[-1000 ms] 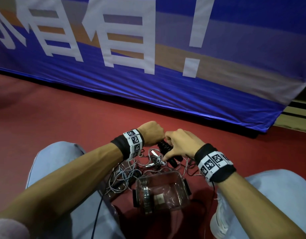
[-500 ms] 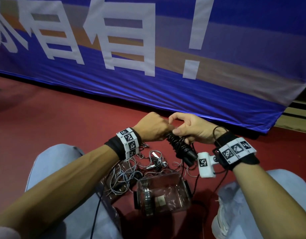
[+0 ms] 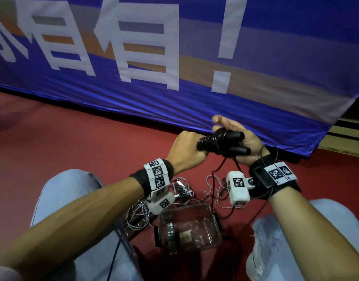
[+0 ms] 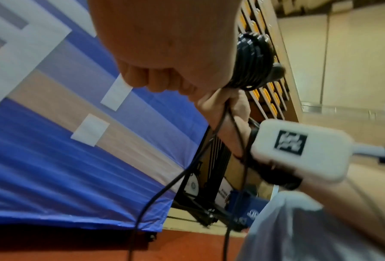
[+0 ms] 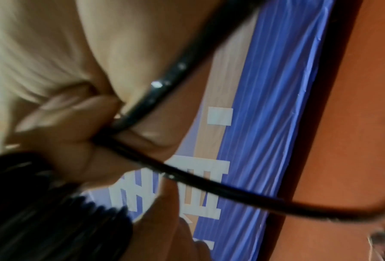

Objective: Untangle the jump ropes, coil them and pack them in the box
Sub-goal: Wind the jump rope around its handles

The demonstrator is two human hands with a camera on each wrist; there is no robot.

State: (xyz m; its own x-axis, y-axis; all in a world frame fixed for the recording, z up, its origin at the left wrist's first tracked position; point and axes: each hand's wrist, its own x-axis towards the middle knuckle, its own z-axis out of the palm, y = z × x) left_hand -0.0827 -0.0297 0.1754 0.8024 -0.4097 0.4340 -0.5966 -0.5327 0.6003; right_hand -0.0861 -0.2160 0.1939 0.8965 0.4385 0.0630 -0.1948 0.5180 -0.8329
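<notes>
- Hands meet above the floor (image 3: 53,151): left hand (image 3: 186,151) is clenched round one end of a black rope (image 3: 213,141), its cord wound in tight turns about the paired handles (image 3: 235,136).
- Right hand (image 3: 241,138), palm turned up, cradles the handle end of the bundle; in the right wrist view its fingers (image 5: 80,113) pinch a loose strand of cord (image 5: 164,83) against the palm, though that view is blurred and the exact grip is hard to read.
- Nearest the camera, the person's knees in pale jeans (image 3: 63,199) frame the scene, with a white shoe (image 3: 255,262) at lower right.
- Between the knees a clear plastic box (image 3: 189,226) sits open on the floor, with black clasps on its sides; something small lies inside, too unclear to name.
- Just beyond and left of the box lies a tangle (image 3: 142,211) of thin grey rope, partly under the left wrist.
- Both wrists carry black bands with white marker tags (image 3: 157,175); a white camera block (image 3: 238,187) juts from the right wrist.
- Free cord from the wound rope loops down past the right wrist toward the floor, seen as two dark strands (image 4: 231,123) in the left wrist view.
- The wound rope is held in the air, above and beyond the box and apart from it.
- Behind the hands a blue banner (image 3: 134,110) with large white characters and a tan stripe hangs down to the red floor.
</notes>
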